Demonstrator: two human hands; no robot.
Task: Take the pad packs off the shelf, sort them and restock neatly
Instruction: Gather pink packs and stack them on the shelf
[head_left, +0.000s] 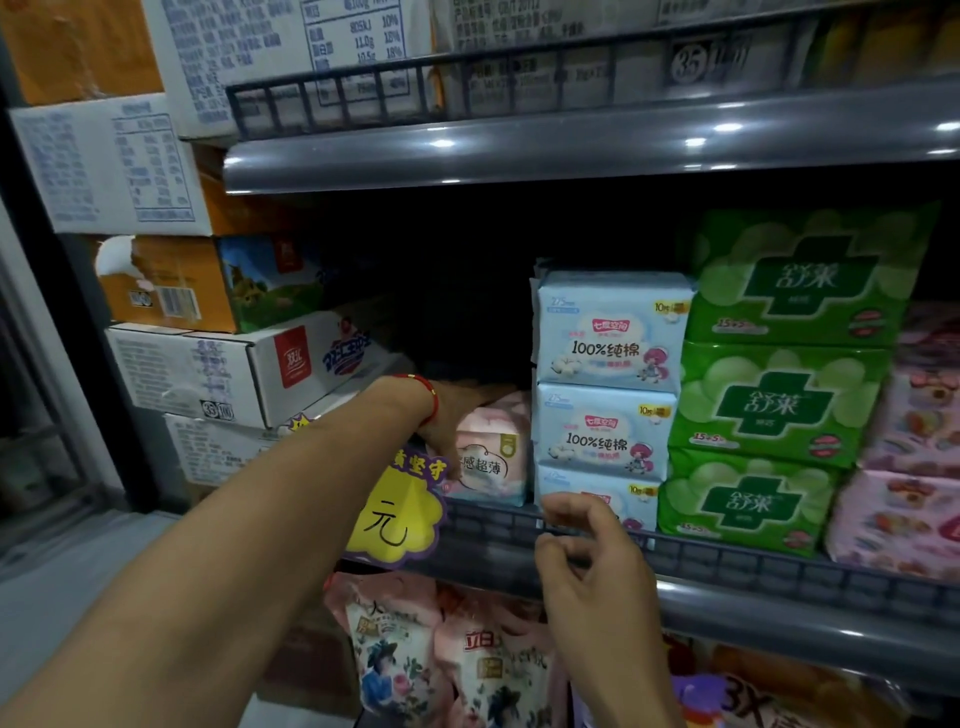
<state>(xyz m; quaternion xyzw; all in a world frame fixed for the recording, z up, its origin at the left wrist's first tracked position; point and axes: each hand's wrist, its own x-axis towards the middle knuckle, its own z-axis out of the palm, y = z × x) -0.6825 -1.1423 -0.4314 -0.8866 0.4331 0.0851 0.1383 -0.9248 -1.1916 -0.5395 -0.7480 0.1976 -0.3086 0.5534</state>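
Your left hand (451, 415) grips the pink pad pack (491, 449) — your right hand (589, 545), fingers loosely curled, holds nothing, just below the blue pad packs (610, 332).

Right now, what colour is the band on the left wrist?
Red: a thin red string band round the left wrist, seen clearly in the head view.

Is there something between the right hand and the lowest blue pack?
Only the shelf's front rail. The right hand hovers before it with fingers loosely curled, while the blue pack sits behind the rail.
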